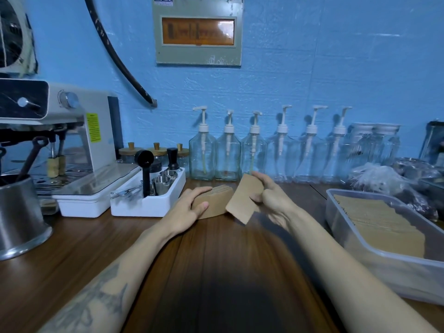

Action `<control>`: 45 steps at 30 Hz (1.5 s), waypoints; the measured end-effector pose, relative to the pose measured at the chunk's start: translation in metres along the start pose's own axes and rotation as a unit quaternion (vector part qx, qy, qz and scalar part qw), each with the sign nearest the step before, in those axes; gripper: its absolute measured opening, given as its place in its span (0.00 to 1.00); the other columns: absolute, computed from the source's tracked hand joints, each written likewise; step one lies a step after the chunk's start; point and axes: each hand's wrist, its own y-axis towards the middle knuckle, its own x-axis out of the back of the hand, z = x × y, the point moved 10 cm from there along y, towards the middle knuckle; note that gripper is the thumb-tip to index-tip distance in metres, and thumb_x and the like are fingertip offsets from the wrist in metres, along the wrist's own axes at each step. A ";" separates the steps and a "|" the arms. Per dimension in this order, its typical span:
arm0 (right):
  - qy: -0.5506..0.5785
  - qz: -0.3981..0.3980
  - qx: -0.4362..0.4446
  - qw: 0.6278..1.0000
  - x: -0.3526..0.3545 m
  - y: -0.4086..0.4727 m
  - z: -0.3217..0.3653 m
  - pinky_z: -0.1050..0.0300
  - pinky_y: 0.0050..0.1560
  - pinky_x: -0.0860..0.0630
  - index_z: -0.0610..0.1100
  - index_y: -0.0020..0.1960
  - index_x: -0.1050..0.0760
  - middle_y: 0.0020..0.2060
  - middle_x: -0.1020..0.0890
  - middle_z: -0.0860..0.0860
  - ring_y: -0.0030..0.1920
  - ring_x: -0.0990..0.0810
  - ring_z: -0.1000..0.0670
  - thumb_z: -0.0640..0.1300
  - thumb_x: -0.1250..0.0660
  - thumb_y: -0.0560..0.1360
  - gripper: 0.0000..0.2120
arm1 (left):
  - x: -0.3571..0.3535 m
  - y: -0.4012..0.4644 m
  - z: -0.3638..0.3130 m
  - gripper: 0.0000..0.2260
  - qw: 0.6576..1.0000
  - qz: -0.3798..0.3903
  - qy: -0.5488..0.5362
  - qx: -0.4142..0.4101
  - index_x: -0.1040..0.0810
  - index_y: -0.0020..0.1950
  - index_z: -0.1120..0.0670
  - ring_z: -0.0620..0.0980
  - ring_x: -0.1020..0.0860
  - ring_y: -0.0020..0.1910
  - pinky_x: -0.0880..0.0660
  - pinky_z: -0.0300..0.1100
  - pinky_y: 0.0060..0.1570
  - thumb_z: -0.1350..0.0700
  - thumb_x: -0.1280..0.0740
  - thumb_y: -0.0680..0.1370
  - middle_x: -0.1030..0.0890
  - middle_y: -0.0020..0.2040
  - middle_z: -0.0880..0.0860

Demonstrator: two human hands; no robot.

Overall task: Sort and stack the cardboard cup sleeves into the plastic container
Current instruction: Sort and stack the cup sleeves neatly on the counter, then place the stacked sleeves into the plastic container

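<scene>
Underfoot of everything lies a dark wooden table (pixel 216 260), its grain running away from the camera toward a blue painted wall (pixel 312 80); a grey panel with an orange window (pixel 197 31) hangs on that wall, and a black hose (pixel 115 54) curves down beside it. Far left stands a steel pitcher (pixel 19 217); behind it a white espresso machine (pixel 72 131); next a white tray (pixel 149 200) holding a black scoop, a tamper and small steel cups; then a row of clear pump bottles (pixel 264 152) against the wall. Near the middle of the table, the left hand (pixel 192 203) rests its palm and curled fingers on a stack of cardboard sleeves (pixel 216 203) lying flat, its long axis running roughly left to right, the grip loose over the stack's near left end; just beside it the right hand (pixel 269 195) pinches a single cardboard sleeve (pixel 245 200), thumb and fingers closed on its right edge; that sleeve is lifted and tilted, its long axis slanting from upper right, away from the camera, down to lower left, its lower end overlapping the stack's right end. At the right sits the plastic container (pixel 384 267), translucent and rectangular, with a layer of sleeves (pixel 374 222) already lying flat inside; crumpled plastic bags (pixel 396 179) lie behind it.
</scene>
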 end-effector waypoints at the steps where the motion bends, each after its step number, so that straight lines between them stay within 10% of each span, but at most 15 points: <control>1: 0.018 0.002 -0.003 1.000 -0.006 -0.001 -0.002 0.50 0.43 0.20 0.49 0.69 0.31 0.56 0.25 0.44 0.52 0.22 0.46 0.22 0.46 0.77 0.29 | 0.000 0.000 0.000 0.17 1.000 0.000 0.005 0.001 0.31 0.70 0.36 0.43 0.30 0.61 0.33 0.32 0.55 0.49 0.38 0.83 0.28 0.64 0.51; 11: -0.427 -0.082 0.060 0.899 -0.010 0.004 -0.013 0.50 0.54 0.24 0.44 0.55 0.28 0.49 0.21 0.50 0.53 0.22 0.46 0.52 0.27 0.73 0.18 | -0.004 -0.002 -0.005 0.19 1.000 0.016 -0.015 0.005 0.31 0.69 0.33 0.39 0.31 0.64 0.34 0.35 0.57 0.35 0.40 0.79 0.29 0.63 0.43; 15: -0.566 -0.053 0.116 0.815 -0.030 -0.001 -0.011 0.44 0.65 0.30 0.46 0.73 0.39 0.68 0.31 0.45 0.67 0.31 0.42 0.57 0.30 0.74 0.34 | -0.002 -0.003 -0.013 0.22 0.999 0.003 0.006 -0.032 0.32 0.70 0.39 0.39 0.31 0.66 0.34 0.38 0.64 0.47 0.30 0.78 0.29 0.67 0.41; 21: -0.507 0.103 0.127 0.846 -0.056 -0.004 -0.025 0.46 0.77 0.46 0.54 0.79 0.65 0.79 0.58 0.49 0.78 0.50 0.44 0.52 0.34 0.79 0.44 | -0.009 -0.002 -0.014 0.23 0.999 0.020 -0.008 -0.026 0.35 0.71 0.41 0.26 0.28 0.56 0.32 0.23 0.51 0.51 0.31 0.78 0.29 0.62 0.35; 29: -0.524 0.057 0.164 0.834 -0.047 -0.009 -0.011 0.48 0.65 0.33 0.54 0.73 0.39 0.61 0.34 0.49 0.64 0.28 0.42 0.53 0.34 0.78 0.27 | -0.012 0.002 -0.019 0.18 0.999 0.006 -0.010 -0.043 0.30 0.64 0.45 0.48 0.22 0.56 0.23 0.51 0.58 0.53 0.28 0.77 0.23 0.59 0.47; 45: -0.591 0.040 0.124 0.796 -0.003 -0.066 0.013 0.53 0.56 0.34 0.51 0.68 0.35 0.60 0.30 0.50 0.63 0.28 0.45 0.55 0.27 0.72 0.29 | -0.044 -0.025 -0.077 0.17 0.994 0.062 -0.030 -0.080 0.26 0.57 0.40 0.45 0.19 0.49 0.22 0.41 0.50 0.53 0.25 0.73 0.19 0.53 0.46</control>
